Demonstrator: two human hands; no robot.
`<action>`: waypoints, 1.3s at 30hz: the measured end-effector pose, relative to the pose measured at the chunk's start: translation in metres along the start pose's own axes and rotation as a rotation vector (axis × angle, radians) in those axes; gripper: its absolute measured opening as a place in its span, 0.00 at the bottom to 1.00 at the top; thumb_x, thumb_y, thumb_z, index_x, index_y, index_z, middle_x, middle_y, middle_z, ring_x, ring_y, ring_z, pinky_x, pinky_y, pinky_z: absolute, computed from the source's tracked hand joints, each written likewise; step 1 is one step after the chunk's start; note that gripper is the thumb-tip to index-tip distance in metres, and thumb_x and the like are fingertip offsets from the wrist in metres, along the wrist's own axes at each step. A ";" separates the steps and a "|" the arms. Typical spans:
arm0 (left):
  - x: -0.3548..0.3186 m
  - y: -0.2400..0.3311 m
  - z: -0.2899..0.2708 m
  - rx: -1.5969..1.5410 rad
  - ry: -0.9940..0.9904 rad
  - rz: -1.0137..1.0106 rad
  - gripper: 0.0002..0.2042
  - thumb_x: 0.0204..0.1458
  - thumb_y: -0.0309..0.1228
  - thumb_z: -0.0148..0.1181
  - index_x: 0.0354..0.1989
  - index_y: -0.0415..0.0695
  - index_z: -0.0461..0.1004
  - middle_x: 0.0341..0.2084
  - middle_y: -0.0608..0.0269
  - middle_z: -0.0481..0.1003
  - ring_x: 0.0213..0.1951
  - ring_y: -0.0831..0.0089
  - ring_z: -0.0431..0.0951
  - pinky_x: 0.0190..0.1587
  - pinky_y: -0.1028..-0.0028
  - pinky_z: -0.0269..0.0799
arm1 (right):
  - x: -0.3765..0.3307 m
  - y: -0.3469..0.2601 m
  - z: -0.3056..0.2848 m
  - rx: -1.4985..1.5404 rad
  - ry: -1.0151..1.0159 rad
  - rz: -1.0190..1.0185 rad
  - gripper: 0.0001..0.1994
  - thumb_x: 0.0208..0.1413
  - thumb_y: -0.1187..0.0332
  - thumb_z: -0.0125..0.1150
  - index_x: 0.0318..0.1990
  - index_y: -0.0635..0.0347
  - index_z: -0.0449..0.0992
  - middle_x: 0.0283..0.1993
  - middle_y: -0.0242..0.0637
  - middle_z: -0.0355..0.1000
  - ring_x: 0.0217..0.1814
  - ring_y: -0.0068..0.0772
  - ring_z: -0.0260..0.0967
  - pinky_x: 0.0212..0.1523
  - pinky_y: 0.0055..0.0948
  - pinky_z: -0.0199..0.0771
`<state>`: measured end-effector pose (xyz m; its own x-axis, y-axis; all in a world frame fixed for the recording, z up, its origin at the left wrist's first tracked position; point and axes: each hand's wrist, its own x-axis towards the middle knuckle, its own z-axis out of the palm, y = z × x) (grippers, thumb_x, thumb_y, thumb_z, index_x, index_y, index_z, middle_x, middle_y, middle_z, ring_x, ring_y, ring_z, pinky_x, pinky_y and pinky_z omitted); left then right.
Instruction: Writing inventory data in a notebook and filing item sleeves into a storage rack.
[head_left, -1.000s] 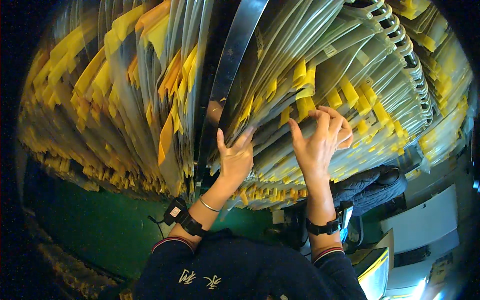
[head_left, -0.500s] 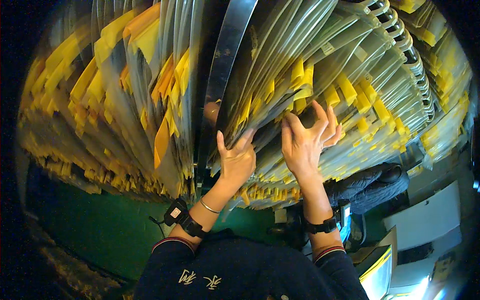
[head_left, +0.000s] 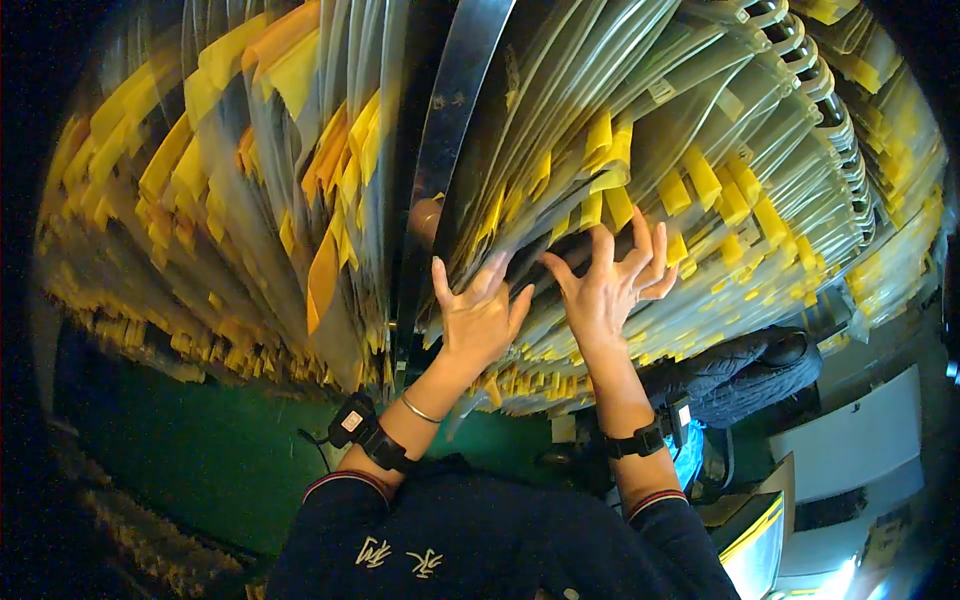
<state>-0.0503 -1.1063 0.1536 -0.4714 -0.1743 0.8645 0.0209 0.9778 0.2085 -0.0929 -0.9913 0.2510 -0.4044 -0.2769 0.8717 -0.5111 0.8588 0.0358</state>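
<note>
A dense row of hanging clear plastic sleeves [head_left: 560, 90], with yellow tabs [head_left: 703, 176] along their lower parts, fills the space ahead of me. My left hand [head_left: 478, 318] reaches into the sleeves next to a metal bar, its index finger between dark sheets and its thumb standing apart. Just right of it is my right hand [head_left: 605, 300], palm toward the sleeves, with fingers spread against their lower edges and the thumb pointing left into a gap. Neither hand grips a sleeve that I can make out. The tips of some left fingers are hidden or blurred.
The upright flat metal bar [head_left: 452, 120] divides these sleeves from another hanging row [head_left: 200, 170] at left. Metal rings [head_left: 805, 65] carry the sleeves at upper right. A dark padded item [head_left: 740, 375] sits at right, near a light panel [head_left: 850, 440]. The floor [head_left: 200, 450] is green.
My right hand has gone from a thumb-and-finger pinch to spread fingers, moving slightly left. The left thumb has swung out to the right. Some yellow-tabbed sleeves between the hands have shifted.
</note>
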 end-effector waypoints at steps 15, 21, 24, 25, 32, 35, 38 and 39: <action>0.007 -0.011 0.014 0.182 0.133 -0.077 0.10 0.46 0.35 0.60 0.15 0.50 0.72 0.57 0.78 0.67 0.59 0.72 0.59 0.63 0.41 0.33 | -0.008 0.024 0.002 -0.068 0.044 -0.094 0.26 0.44 0.55 0.67 0.51 0.49 0.69 0.59 0.37 0.58 0.69 0.43 0.41 0.63 0.54 0.26; 0.008 -0.012 0.014 0.191 0.143 -0.080 0.11 0.46 0.37 0.59 0.15 0.50 0.71 0.57 0.78 0.67 0.59 0.73 0.57 0.63 0.41 0.33 | -0.010 0.030 0.010 -0.121 0.074 -0.053 0.21 0.49 0.63 0.59 0.53 0.48 0.69 0.57 0.35 0.61 0.68 0.38 0.44 0.65 0.53 0.25; 0.006 -0.011 0.015 0.186 0.149 -0.066 0.11 0.46 0.36 0.60 0.14 0.50 0.70 0.57 0.78 0.67 0.59 0.73 0.58 0.63 0.40 0.32 | -0.007 0.019 0.011 -0.160 0.102 -0.008 0.21 0.47 0.66 0.59 0.52 0.48 0.70 0.56 0.34 0.61 0.68 0.40 0.44 0.64 0.54 0.27; 0.006 -0.011 0.014 0.190 0.150 -0.067 0.11 0.46 0.36 0.60 0.14 0.50 0.70 0.57 0.78 0.67 0.59 0.73 0.58 0.63 0.40 0.32 | -0.005 0.015 0.011 -0.199 0.103 0.033 0.22 0.45 0.67 0.60 0.51 0.46 0.71 0.54 0.31 0.62 0.67 0.39 0.45 0.64 0.55 0.28; 0.003 -0.010 0.018 0.179 0.141 -0.052 0.12 0.45 0.36 0.61 0.13 0.50 0.70 0.56 0.76 0.68 0.58 0.74 0.59 0.63 0.39 0.31 | 0.003 0.013 0.012 -0.222 0.176 0.073 0.15 0.38 0.61 0.69 0.38 0.41 0.76 0.51 0.31 0.61 0.63 0.39 0.48 0.62 0.56 0.32; 0.004 -0.007 0.014 0.145 0.128 -0.060 0.13 0.46 0.37 0.60 0.12 0.50 0.70 0.56 0.75 0.68 0.58 0.73 0.59 0.63 0.39 0.30 | 0.005 0.010 0.013 -0.101 0.210 0.113 0.21 0.31 0.49 0.73 0.36 0.42 0.76 0.51 0.31 0.60 0.63 0.40 0.47 0.61 0.56 0.33; 0.006 -0.004 0.009 0.105 0.114 -0.066 0.15 0.47 0.40 0.60 0.12 0.49 0.71 0.57 0.74 0.67 0.58 0.73 0.59 0.62 0.39 0.27 | 0.006 0.007 0.012 -0.092 0.207 0.104 0.27 0.24 0.41 0.72 0.34 0.43 0.77 0.51 0.32 0.60 0.63 0.41 0.47 0.61 0.56 0.33; 0.007 -0.003 0.007 0.099 0.107 -0.061 0.16 0.47 0.42 0.59 0.12 0.49 0.71 0.57 0.73 0.67 0.58 0.72 0.59 0.62 0.40 0.26 | 0.006 0.007 0.012 -0.093 0.208 0.105 0.27 0.24 0.41 0.72 0.34 0.43 0.77 0.51 0.32 0.60 0.63 0.41 0.47 0.61 0.56 0.33</action>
<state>-0.0603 -1.1093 0.1559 -0.3722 -0.2403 0.8965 -0.0950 0.9707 0.2207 -0.1082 -0.9920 0.2508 -0.2820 -0.0983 0.9544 -0.3987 0.9168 -0.0234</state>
